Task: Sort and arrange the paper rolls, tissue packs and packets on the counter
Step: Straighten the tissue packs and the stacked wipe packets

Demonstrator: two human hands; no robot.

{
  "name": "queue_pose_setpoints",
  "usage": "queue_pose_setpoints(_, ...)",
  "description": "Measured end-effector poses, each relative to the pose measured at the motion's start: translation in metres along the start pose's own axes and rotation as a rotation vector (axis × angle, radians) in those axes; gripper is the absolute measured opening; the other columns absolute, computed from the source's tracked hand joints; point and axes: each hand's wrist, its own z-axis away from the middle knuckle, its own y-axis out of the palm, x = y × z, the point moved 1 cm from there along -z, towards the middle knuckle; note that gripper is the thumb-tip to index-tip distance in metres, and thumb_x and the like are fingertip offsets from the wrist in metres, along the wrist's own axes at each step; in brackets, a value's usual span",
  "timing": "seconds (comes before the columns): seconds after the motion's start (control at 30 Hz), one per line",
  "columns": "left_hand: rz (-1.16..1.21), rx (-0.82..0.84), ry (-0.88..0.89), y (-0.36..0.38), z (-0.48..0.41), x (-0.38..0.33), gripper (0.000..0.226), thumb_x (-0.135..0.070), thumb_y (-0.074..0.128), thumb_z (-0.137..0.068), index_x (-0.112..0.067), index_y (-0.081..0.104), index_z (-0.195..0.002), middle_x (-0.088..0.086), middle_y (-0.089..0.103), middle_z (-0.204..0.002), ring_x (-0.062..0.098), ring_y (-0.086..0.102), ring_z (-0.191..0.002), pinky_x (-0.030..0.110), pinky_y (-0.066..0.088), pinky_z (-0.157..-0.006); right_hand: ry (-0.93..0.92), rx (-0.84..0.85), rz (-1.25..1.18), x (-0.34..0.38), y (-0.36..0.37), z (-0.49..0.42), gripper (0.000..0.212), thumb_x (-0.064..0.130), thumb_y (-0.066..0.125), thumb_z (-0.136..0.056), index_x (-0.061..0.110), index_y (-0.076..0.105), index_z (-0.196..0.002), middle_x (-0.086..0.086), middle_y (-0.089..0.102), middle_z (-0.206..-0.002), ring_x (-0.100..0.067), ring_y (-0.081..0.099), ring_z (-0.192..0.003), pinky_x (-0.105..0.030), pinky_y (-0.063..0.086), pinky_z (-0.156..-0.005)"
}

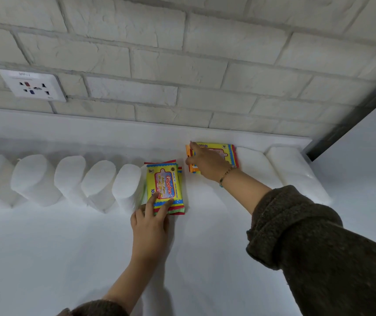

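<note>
Several white paper rolls (70,176) stand in a row along the back of the white counter (68,247). Right of them lies a stack of yellow wipes packets (165,181); my left hand (150,221) rests its fingers flat on the stack's near end. A second stack of yellow and orange packets (227,151) lies farther back, mostly covered by my right hand (206,164), which presses on it with fingers extended. Two white tissue packs (254,166) (296,172) lie side by side right of that stack.
A white brick wall (182,65) rises behind the counter, with a wall socket (32,85) at the left. A dark vertical edge (351,124) borders the counter at the far right, next to the tissue packs.
</note>
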Motion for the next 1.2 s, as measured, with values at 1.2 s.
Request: queue_pose_setpoints(1.2,-0.105,0.319,0.018,-0.02,-0.071,-0.012,0.083,-0.038,0.075,-0.056,-0.017,0.035,-0.126,0.005,0.039,-0.126,0.03,0.036,-0.118,0.049,0.04,-0.093,0.59,-0.407,-0.389,0.107,0.098,0.136,0.042,0.043,0.038,-0.086,0.021,0.057,-0.116,-0.005,0.053,-0.13,-0.024,0.044,-0.126,-0.052,0.027,-0.108)
